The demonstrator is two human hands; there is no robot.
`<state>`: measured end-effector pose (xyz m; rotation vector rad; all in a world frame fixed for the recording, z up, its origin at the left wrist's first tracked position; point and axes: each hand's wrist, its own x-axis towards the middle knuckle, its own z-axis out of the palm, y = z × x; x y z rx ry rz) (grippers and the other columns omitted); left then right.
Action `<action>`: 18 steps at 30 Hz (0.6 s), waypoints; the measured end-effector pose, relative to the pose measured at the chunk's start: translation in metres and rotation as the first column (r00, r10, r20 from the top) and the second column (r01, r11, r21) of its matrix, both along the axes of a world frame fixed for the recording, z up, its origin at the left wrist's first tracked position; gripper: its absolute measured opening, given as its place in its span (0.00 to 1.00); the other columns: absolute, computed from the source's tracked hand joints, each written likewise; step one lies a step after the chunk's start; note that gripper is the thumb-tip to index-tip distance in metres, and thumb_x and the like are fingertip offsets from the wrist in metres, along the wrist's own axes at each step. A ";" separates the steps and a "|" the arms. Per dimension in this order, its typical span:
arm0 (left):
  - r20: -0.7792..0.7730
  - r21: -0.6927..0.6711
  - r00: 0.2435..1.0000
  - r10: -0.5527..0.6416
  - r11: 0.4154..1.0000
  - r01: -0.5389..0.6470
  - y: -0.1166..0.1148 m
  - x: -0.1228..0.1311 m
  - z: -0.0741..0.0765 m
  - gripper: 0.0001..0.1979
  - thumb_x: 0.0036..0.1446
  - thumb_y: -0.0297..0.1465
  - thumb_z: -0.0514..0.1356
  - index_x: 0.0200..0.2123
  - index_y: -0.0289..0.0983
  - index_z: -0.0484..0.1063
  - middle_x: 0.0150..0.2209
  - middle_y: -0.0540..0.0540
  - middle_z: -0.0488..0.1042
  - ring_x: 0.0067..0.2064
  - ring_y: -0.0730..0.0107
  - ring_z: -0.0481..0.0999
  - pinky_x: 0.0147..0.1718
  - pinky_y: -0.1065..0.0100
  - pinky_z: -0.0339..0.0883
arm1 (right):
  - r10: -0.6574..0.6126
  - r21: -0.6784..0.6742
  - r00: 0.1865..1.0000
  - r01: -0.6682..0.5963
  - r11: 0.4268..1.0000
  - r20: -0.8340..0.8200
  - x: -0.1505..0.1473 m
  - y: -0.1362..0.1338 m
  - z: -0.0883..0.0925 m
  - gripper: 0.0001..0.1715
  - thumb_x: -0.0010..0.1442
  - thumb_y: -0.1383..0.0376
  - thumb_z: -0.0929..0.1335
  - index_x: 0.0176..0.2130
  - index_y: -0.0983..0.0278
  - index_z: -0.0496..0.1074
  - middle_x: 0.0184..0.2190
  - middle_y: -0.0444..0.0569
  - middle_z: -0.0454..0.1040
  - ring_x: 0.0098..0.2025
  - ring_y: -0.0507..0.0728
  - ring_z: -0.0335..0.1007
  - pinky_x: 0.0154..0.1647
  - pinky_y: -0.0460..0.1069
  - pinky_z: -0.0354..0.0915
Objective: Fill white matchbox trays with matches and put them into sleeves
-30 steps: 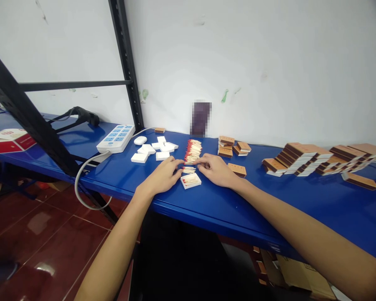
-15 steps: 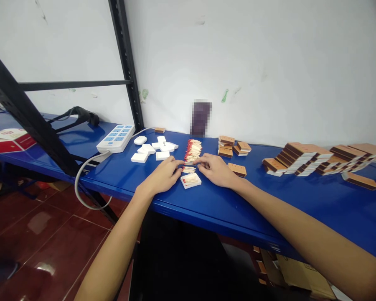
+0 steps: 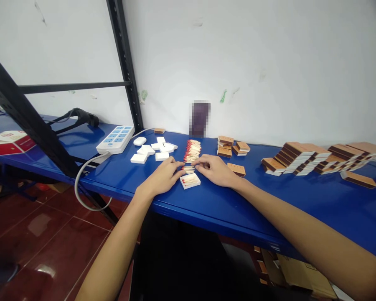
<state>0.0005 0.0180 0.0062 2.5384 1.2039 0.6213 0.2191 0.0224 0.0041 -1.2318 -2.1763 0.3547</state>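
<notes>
A small bunch of red-tipped matches [image 3: 188, 169] lies between my two hands, just behind an open white matchbox tray [image 3: 190, 181] that has some matches inside. My left hand [image 3: 164, 176], fingers bent, has its fingertips at the red heads of the bunch. At the plain ends, my right hand [image 3: 213, 169] curls its index finger and thumb against the sticks. Farther back is a larger pile of matches [image 3: 192, 151], its red heads mostly to the left.
White empty-looking trays [image 3: 138, 158] lie left of the match pile, near a white rounded case [image 3: 140, 141] and a power strip [image 3: 115, 139]. Brown matchboxes [image 3: 236, 169] sit to the right, with stacked matchboxes [image 3: 301, 154] beyond. A black shelf post [image 3: 125, 62] rises at left.
My fingertips have drawn a few matches slightly toward me, and the gap between the small bunch and the large pile is clearer. The tray stays in place.
</notes>
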 end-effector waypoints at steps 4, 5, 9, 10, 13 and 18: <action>0.007 -0.014 1.000 -0.005 1.000 0.005 0.000 0.000 0.001 0.17 0.66 0.38 0.51 0.51 0.37 0.71 0.40 0.44 0.66 0.42 0.64 0.69 0.47 0.62 0.64 | -0.017 -0.022 1.000 0.018 1.000 0.024 0.000 0.002 0.000 0.13 0.59 0.66 0.65 0.41 0.65 0.78 0.29 0.46 0.70 0.29 0.52 0.64 0.33 0.48 0.59; 0.008 -0.016 1.000 0.005 1.000 -0.005 -0.001 0.001 0.002 0.16 0.65 0.37 0.52 0.50 0.37 0.72 0.40 0.44 0.66 0.41 0.64 0.69 0.46 0.62 0.64 | -0.016 -0.027 0.999 0.017 1.000 0.029 0.000 0.002 0.000 0.13 0.59 0.66 0.65 0.40 0.65 0.78 0.29 0.46 0.70 0.30 0.52 0.64 0.33 0.48 0.59; 0.030 -0.011 0.999 0.035 0.999 -0.034 -0.001 0.002 0.003 0.13 0.64 0.37 0.54 0.45 0.38 0.73 0.37 0.45 0.66 0.38 0.65 0.69 0.40 0.63 0.64 | 0.002 -0.045 1.000 -0.001 0.999 0.029 0.001 0.001 0.002 0.13 0.60 0.62 0.66 0.40 0.64 0.79 0.29 0.47 0.71 0.30 0.52 0.64 0.33 0.48 0.58; 0.035 -0.008 0.999 0.034 0.999 -0.034 -0.001 0.002 0.003 0.12 0.64 0.37 0.54 0.44 0.38 0.73 0.36 0.45 0.66 0.37 0.65 0.69 0.39 0.63 0.64 | 0.013 -0.052 1.000 -0.011 0.999 0.027 0.001 0.001 0.003 0.14 0.60 0.61 0.66 0.39 0.64 0.79 0.29 0.47 0.71 0.30 0.52 0.64 0.33 0.47 0.58; 0.041 0.002 0.999 0.033 0.999 -0.034 0.000 0.003 0.002 0.11 0.63 0.37 0.54 0.42 0.38 0.72 0.35 0.46 0.66 0.36 0.65 0.69 0.37 0.64 0.63 | 0.057 -0.083 0.998 -0.056 0.995 0.016 0.001 0.000 0.007 0.17 0.61 0.56 0.66 0.38 0.63 0.79 0.27 0.46 0.71 0.29 0.52 0.63 0.31 0.47 0.57; -0.040 0.035 0.999 -0.002 0.999 0.004 0.007 0.004 0.004 0.10 0.64 0.36 0.52 0.40 0.38 0.71 0.35 0.46 0.68 0.35 0.64 0.69 0.35 0.65 0.62 | 0.117 -0.116 0.993 -0.114 0.987 0.017 0.002 0.007 0.010 0.18 0.60 0.53 0.67 0.38 0.62 0.80 0.26 0.45 0.72 0.28 0.52 0.62 0.30 0.47 0.56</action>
